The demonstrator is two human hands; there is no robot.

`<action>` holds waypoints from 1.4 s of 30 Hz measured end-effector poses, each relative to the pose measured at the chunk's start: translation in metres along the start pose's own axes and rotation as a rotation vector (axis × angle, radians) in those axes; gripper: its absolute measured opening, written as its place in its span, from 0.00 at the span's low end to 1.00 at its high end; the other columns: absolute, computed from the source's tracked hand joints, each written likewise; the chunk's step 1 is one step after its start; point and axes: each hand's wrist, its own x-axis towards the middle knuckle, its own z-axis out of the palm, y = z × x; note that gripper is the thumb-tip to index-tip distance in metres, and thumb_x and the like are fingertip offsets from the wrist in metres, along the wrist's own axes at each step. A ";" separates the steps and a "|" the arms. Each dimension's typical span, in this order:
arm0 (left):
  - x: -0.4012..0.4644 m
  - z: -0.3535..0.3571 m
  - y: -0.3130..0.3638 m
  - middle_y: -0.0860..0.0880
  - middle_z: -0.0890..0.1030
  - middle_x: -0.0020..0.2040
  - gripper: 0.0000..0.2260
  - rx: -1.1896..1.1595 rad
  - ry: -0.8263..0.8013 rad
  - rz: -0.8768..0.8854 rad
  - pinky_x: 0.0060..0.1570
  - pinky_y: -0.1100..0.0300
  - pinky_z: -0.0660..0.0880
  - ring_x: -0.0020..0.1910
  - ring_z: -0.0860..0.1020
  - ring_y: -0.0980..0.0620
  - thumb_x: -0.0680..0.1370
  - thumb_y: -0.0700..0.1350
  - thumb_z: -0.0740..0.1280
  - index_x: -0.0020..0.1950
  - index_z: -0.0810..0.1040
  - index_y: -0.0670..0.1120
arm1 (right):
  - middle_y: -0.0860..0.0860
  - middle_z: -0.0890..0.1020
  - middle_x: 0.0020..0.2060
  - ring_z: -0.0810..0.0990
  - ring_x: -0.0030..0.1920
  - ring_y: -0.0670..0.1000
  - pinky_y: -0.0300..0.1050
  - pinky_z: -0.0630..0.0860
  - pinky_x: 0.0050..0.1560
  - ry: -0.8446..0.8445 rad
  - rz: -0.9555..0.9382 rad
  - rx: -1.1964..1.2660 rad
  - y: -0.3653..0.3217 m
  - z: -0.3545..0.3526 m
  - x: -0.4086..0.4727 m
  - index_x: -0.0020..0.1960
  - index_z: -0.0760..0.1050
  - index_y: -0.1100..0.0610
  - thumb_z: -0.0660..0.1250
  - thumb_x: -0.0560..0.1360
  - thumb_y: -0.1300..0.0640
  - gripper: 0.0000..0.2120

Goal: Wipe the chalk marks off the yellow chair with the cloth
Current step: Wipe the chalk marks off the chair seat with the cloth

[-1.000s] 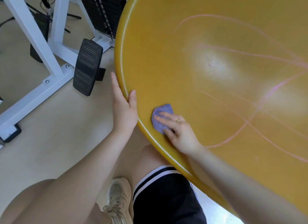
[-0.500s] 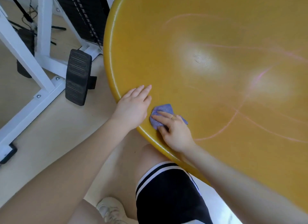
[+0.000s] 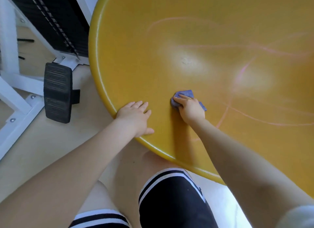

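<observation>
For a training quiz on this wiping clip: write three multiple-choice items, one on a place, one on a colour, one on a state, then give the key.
1. Where does the left hand rest?
A. On the black pedal
B. Flat on the yellow chair at its near edge
C. On the person's knee

2. What colour is the cloth?
A. Blue-purple
B. White
C. Green

3. What is the state of the chalk marks?
A. All wiped off
C. Hidden under the cloth
B. Pink lines on the seat to the right of the cloth

Key: 1 B, the palm lies on the seat beside the rim with fingers straight. 2 A, blue-purple fabric shows under the right hand. 3 B, pink lines cross the surface beyond the cloth.
</observation>
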 end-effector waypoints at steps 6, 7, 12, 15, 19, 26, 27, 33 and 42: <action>0.018 -0.009 0.000 0.48 0.37 0.76 0.45 0.049 -0.087 0.044 0.73 0.53 0.41 0.76 0.39 0.48 0.71 0.71 0.55 0.77 0.40 0.46 | 0.52 0.68 0.70 0.67 0.65 0.59 0.46 0.60 0.63 -0.074 -0.096 -0.015 -0.020 0.006 -0.077 0.68 0.69 0.50 0.52 0.77 0.55 0.21; 0.022 -0.010 0.001 0.48 0.37 0.76 0.48 0.050 -0.089 0.052 0.73 0.53 0.42 0.76 0.39 0.48 0.70 0.72 0.56 0.76 0.40 0.46 | 0.52 0.70 0.68 0.68 0.64 0.58 0.43 0.60 0.62 -0.093 -0.126 0.028 -0.027 0.005 -0.100 0.67 0.71 0.50 0.51 0.75 0.54 0.22; 0.036 -0.008 -0.001 0.48 0.39 0.77 0.55 0.062 -0.003 0.122 0.74 0.54 0.44 0.76 0.42 0.48 0.64 0.76 0.59 0.77 0.42 0.44 | 0.50 0.77 0.62 0.73 0.61 0.52 0.30 0.56 0.56 -0.137 -0.093 0.190 -0.040 -0.001 -0.141 0.61 0.76 0.50 0.58 0.71 0.60 0.21; 0.039 -0.006 -0.001 0.47 0.40 0.77 0.57 0.072 0.025 0.145 0.74 0.54 0.44 0.76 0.42 0.47 0.62 0.77 0.59 0.76 0.41 0.42 | 0.53 0.77 0.62 0.73 0.62 0.53 0.31 0.57 0.53 -0.058 -0.063 0.183 -0.036 0.006 -0.109 0.60 0.77 0.54 0.58 0.71 0.63 0.20; 0.044 -0.008 0.004 0.44 0.41 0.77 0.59 0.069 0.043 0.174 0.73 0.54 0.45 0.76 0.43 0.46 0.61 0.76 0.61 0.76 0.42 0.40 | 0.52 0.69 0.69 0.67 0.66 0.59 0.41 0.57 0.62 0.082 0.080 0.095 -0.009 0.015 -0.040 0.65 0.72 0.52 0.57 0.77 0.67 0.20; 0.049 -0.013 0.004 0.43 0.41 0.77 0.58 0.112 0.055 0.235 0.73 0.52 0.47 0.76 0.43 0.45 0.61 0.77 0.60 0.76 0.43 0.40 | 0.50 0.71 0.67 0.68 0.64 0.57 0.45 0.59 0.61 0.100 0.200 0.003 -0.027 0.013 -0.036 0.64 0.73 0.51 0.53 0.75 0.63 0.21; 0.047 -0.013 0.004 0.42 0.41 0.77 0.58 0.112 0.058 0.237 0.73 0.52 0.47 0.76 0.44 0.44 0.62 0.77 0.60 0.76 0.43 0.40 | 0.50 0.75 0.64 0.72 0.61 0.57 0.44 0.61 0.58 0.085 0.166 0.018 -0.035 0.010 -0.055 0.61 0.76 0.53 0.53 0.70 0.62 0.23; 0.044 -0.017 0.011 0.41 0.44 0.77 0.56 0.112 0.052 0.232 0.71 0.52 0.53 0.75 0.47 0.42 0.62 0.76 0.60 0.76 0.48 0.41 | 0.51 0.78 0.61 0.76 0.59 0.53 0.50 0.69 0.58 -0.061 0.017 0.069 -0.049 -0.002 -0.119 0.60 0.77 0.53 0.55 0.67 0.64 0.25; 0.058 -0.020 0.004 0.45 0.47 0.77 0.46 0.018 0.079 0.302 0.72 0.53 0.55 0.76 0.49 0.46 0.69 0.67 0.64 0.76 0.52 0.41 | 0.50 0.68 0.70 0.66 0.67 0.57 0.52 0.66 0.63 0.184 0.050 -0.032 -0.002 0.008 0.019 0.68 0.69 0.50 0.55 0.79 0.63 0.19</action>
